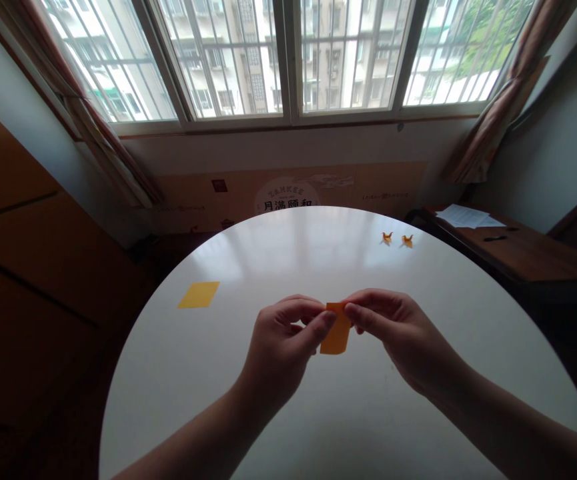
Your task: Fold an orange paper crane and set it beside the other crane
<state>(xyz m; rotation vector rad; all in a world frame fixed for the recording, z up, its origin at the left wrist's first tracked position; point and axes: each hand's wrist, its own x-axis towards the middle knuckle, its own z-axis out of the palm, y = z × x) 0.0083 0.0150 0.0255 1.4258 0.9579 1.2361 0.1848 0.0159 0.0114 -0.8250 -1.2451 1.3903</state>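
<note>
Both my hands meet above the middle of the round white table (208, 373). Between them hangs a small folded orange paper (337, 337). My left hand (281, 347) pinches its top left edge with thumb and fingers closed. My right hand (398, 333) pinches the top right edge the same way. The paper's lower part hangs free below my fingers. A flat orange paper sheet (199, 295) lies on the table to the left, apart from my hands.
Two small folded orange paper figures (397, 239) stand at the table's far right. A dark wooden desk (518, 253) with white papers (468, 216) and a dark object is at right. Windows with bars and curtains line the back wall; a cardboard panel leans below.
</note>
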